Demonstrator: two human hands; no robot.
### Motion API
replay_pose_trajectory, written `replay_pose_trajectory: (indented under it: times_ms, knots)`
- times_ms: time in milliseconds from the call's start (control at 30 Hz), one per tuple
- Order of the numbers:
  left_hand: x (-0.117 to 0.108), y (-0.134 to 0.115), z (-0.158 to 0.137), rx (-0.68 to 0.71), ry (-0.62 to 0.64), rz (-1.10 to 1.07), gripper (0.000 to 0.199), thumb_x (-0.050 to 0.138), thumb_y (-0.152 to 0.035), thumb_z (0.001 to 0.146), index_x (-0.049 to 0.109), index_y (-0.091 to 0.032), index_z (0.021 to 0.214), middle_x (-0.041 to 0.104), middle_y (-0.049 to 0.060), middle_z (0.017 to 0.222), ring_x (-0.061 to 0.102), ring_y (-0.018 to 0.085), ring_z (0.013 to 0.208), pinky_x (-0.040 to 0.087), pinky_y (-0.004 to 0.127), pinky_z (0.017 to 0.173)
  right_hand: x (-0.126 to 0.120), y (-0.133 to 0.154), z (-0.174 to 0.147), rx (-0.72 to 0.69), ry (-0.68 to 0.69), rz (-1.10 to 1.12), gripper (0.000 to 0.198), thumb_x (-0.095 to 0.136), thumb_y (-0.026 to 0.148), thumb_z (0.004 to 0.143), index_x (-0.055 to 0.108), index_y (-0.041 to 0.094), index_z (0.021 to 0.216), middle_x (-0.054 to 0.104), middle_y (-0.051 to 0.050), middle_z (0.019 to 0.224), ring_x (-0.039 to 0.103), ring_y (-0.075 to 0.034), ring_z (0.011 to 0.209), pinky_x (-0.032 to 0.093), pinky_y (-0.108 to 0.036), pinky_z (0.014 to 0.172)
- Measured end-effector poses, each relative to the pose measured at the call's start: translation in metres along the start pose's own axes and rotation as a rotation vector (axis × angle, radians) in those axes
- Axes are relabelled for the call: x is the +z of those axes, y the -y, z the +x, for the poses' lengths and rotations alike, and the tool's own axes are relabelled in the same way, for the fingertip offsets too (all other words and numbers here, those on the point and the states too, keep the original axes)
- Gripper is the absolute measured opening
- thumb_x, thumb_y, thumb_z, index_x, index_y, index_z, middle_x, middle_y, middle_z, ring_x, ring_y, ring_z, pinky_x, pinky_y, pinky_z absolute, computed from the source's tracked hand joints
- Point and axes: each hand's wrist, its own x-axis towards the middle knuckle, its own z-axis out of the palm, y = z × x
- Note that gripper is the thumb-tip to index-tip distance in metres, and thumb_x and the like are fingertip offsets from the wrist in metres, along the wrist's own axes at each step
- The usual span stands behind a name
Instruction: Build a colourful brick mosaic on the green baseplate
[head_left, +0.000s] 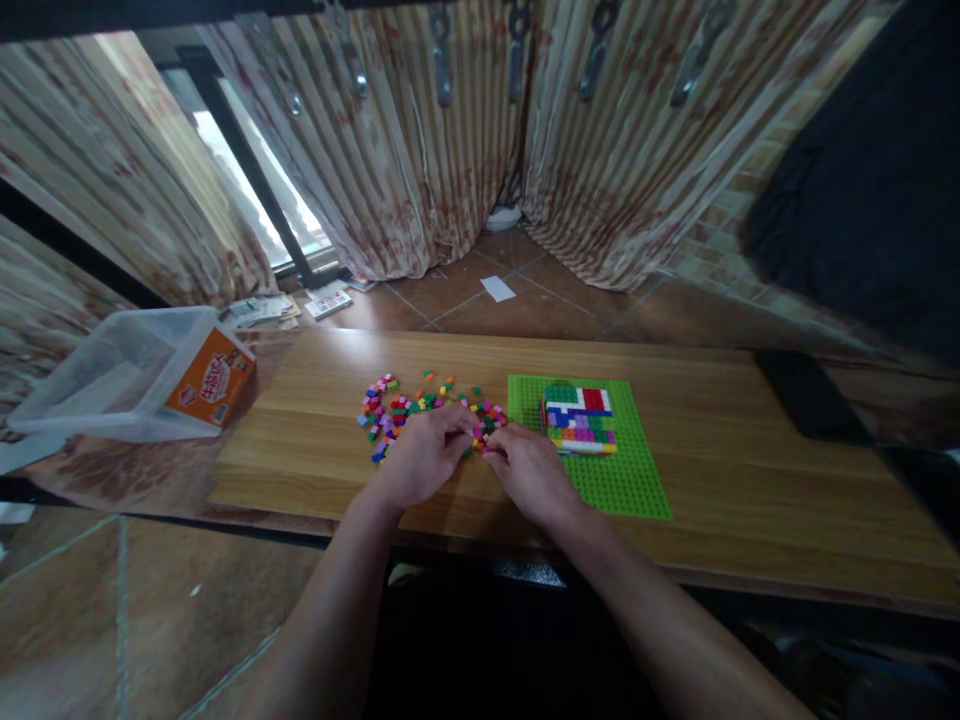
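Note:
Small multicoloured building bricks (397, 408) lie in a loose pile on the wooden table. Over the pile's right part, my left hand (427, 452) has its thumb and fingers drawn together beside a few pink bricks. My right hand (531, 468) is close by, also pinched, its fingertips almost meeting the left ones. Whatever is between the fingers is too small to make out. To the right lies a green baseplate (637, 480). It carries a low block of joined bricks (581, 420) in white, red, green, blue and purple, partly behind my right hand.
A clear plastic bin (127, 400) with an orange label stands left of the wooden table (720, 450). A dark flat object (810, 393) rests at the table's right end. Papers (262, 310) lie beyond the far left corner, and striped curtains (420, 170) hang behind.

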Motion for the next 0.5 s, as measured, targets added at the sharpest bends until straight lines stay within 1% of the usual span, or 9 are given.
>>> replay_pose_trajectory:
  times_ms: [67, 133, 200, 267, 333, 400, 500]
  knots:
    - [0.002, -0.001, 0.0, -0.012, -0.005, -0.026, 0.01, 0.06, -0.012, 0.082, 0.067, -0.019, 0.086, 0.073, 0.004, 0.084, 0.069, 0.018, 0.082, 0.05, 0.03, 0.08, -0.002, 0.002, 0.0, 0.032, -0.029, 0.11, 0.007, 0.066, 0.013, 0.083, 0.068, 0.019, 0.084, 0.069, -0.004, 0.085, 0.063, -0.018, 0.079, 0.046, -0.031, 0.074]
    - [0.003, -0.001, 0.0, -0.027, -0.008, -0.062, 0.011, 0.061, -0.012, 0.081, 0.066, -0.019, 0.088, 0.073, 0.003, 0.085, 0.069, 0.018, 0.082, 0.052, 0.031, 0.08, -0.004, 0.003, -0.001, 0.056, -0.062, 0.308, 0.01, 0.068, 0.017, 0.083, 0.069, 0.02, 0.093, 0.071, -0.003, 0.084, 0.064, -0.017, 0.075, 0.048, -0.03, 0.073]
    - [0.004, -0.001, 0.0, -0.027, -0.006, -0.114, 0.011, 0.062, -0.013, 0.081, 0.065, -0.019, 0.089, 0.073, 0.003, 0.084, 0.069, 0.018, 0.081, 0.053, 0.03, 0.079, -0.005, 0.003, -0.001, 0.036, -0.076, 0.52, 0.012, 0.066, 0.022, 0.085, 0.069, 0.02, 0.096, 0.072, -0.002, 0.085, 0.065, -0.016, 0.076, 0.049, -0.03, 0.073]
    - [0.004, -0.002, 0.0, -0.02, 0.001, -0.183, 0.009, 0.063, -0.014, 0.081, 0.064, -0.019, 0.089, 0.072, 0.002, 0.082, 0.069, 0.017, 0.079, 0.054, 0.029, 0.077, -0.005, 0.002, -0.001, 0.02, -0.079, 0.672, 0.009, 0.065, 0.026, 0.086, 0.069, 0.02, 0.091, 0.071, -0.001, 0.082, 0.065, -0.015, 0.074, 0.049, -0.028, 0.071]
    - [0.004, -0.003, 0.0, -0.005, 0.029, -0.269, 0.006, 0.064, -0.016, 0.083, 0.063, -0.018, 0.088, 0.072, 0.003, 0.081, 0.07, 0.016, 0.078, 0.055, 0.028, 0.075, -0.006, 0.002, -0.001, 0.048, -0.069, 0.775, 0.012, 0.064, 0.031, 0.085, 0.069, 0.02, 0.084, 0.068, 0.001, 0.072, 0.061, -0.013, 0.065, 0.048, -0.027, 0.063]
    - [0.004, -0.006, 0.0, 0.011, 0.066, -0.346, 0.008, 0.067, -0.02, 0.084, 0.061, -0.016, 0.088, 0.071, 0.003, 0.079, 0.07, 0.015, 0.076, 0.055, 0.027, 0.073, -0.007, 0.003, -0.001, 0.09, -0.05, 0.859, 0.016, 0.066, 0.035, 0.084, 0.069, 0.02, 0.08, 0.063, 0.002, 0.064, 0.056, -0.012, 0.057, 0.046, -0.026, 0.057]
    - [0.003, -0.01, 0.0, 0.043, 0.096, -0.393, 0.011, 0.069, -0.021, 0.084, 0.062, -0.015, 0.088, 0.071, 0.003, 0.079, 0.069, 0.014, 0.075, 0.054, 0.025, 0.071, -0.016, 0.004, -0.004, 0.132, -0.003, 0.962, 0.018, 0.069, 0.039, 0.081, 0.071, 0.021, 0.079, 0.065, 0.002, 0.065, 0.058, -0.012, 0.057, 0.048, -0.026, 0.056]
